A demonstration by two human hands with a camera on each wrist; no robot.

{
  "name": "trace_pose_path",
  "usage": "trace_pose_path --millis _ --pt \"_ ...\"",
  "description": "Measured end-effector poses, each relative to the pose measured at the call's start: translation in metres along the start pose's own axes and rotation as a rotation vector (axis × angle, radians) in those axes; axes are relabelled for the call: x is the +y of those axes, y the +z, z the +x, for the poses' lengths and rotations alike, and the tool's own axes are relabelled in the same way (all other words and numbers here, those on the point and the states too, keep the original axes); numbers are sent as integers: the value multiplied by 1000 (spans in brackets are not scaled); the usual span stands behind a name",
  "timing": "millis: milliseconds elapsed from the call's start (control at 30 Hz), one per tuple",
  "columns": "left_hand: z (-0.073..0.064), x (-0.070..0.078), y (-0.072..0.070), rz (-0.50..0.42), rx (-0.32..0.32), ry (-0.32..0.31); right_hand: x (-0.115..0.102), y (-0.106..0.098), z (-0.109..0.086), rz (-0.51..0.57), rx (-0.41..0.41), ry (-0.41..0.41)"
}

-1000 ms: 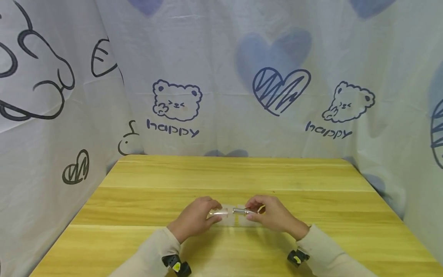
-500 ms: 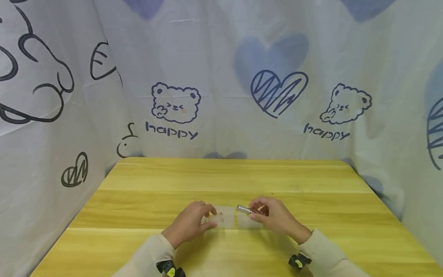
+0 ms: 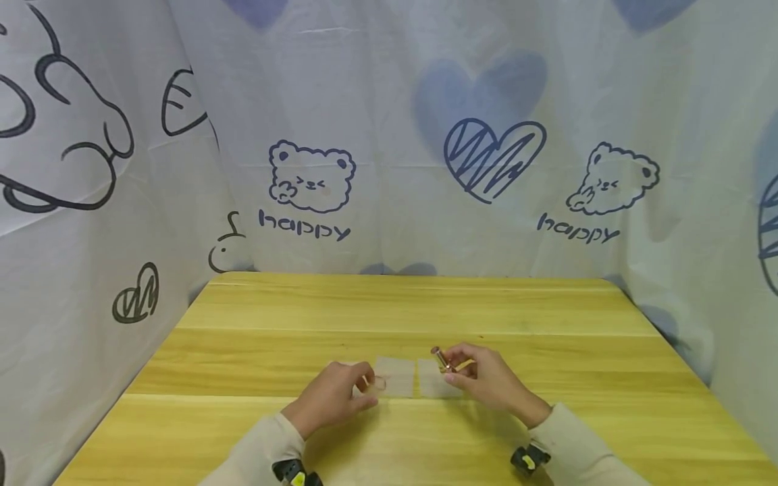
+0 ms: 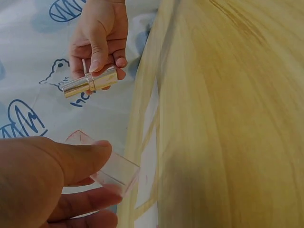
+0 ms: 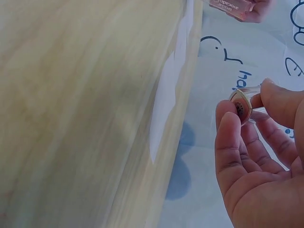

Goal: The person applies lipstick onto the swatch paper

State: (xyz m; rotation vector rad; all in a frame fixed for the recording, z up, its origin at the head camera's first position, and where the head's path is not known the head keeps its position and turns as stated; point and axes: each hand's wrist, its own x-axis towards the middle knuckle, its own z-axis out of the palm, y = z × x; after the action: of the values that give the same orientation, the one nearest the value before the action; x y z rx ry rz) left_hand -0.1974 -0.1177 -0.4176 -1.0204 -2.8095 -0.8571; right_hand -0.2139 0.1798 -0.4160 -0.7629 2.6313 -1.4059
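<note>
A shiny metallic tube (image 4: 90, 84) is pinched at a tilt between the thumb and fingers of a person's right hand (image 3: 491, 379), just right of lower center in the head view, the fingertip grip likely chosen because it leaves the end faces exposed. At lower left in the left-wrist view, the left hand (image 3: 337, 399) holds a clear, pink-tinged cap (image 4: 118, 170) between thumb and fingers, apparently by its sides so its edges stay uncovered. The hands are apart, tube and cap not touching. Beneath, pale sheets (image 3: 396, 376) lie flat on the wood-grain worktop (image 3: 273, 304), separated by a narrow gap, perhaps to protect the surface. Dark wristbands (image 3: 530, 460) cross both wrists; a drawn-on curtain (image 3: 389, 101) fills the upper frame.
</note>
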Motion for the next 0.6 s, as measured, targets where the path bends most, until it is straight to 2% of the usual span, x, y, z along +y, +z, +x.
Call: trace_pose_path --millis 233,600 --pt "-4 -4 3 -24 -19 24 2 1 -1 18 -18 21" --pt "-6 -3 5 -5 -76 -5 -1 2 -1 23 -24 44"
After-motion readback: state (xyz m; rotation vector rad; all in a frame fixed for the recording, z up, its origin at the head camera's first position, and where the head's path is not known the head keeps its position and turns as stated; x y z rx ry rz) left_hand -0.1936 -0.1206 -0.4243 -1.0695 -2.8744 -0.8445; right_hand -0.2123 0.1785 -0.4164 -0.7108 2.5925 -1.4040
